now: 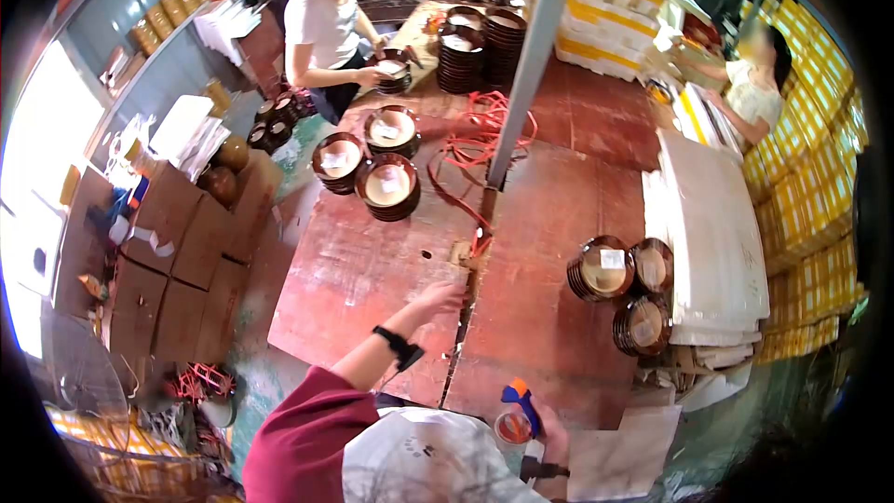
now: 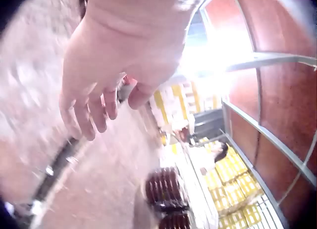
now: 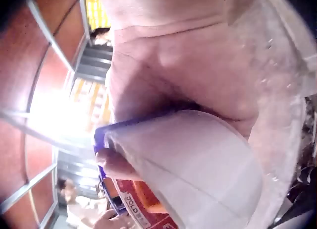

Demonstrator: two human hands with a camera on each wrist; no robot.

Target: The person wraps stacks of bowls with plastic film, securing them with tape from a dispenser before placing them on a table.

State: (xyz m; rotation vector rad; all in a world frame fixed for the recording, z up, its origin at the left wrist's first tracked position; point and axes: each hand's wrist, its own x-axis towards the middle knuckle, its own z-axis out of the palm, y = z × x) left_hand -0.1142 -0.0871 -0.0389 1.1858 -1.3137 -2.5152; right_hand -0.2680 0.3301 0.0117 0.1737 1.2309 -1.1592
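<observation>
My left hand (image 1: 440,301) reaches over the red table near its middle seam. Its fingers hang loosely bent with nothing between them in the left wrist view (image 2: 119,60). Close beyond the fingertips is a small pale block (image 1: 460,253) beside red strapping (image 1: 484,126). At the table's near edge, my right hand (image 1: 553,433) grips a blue and orange tape dispenser (image 1: 523,402). The dispenser carries a wide roll of pale tape (image 3: 198,159) with a red printed core (image 3: 141,206). Part of the grip is hidden behind the roll.
Brown bowl stacks stand at the table's left (image 1: 386,184) and right (image 1: 601,265). A metal post (image 1: 535,65) rises mid-table. White foam sheets (image 1: 712,242) line the right side. One person (image 1: 321,33) handles bowls at far left; another (image 1: 752,98) stands far right.
</observation>
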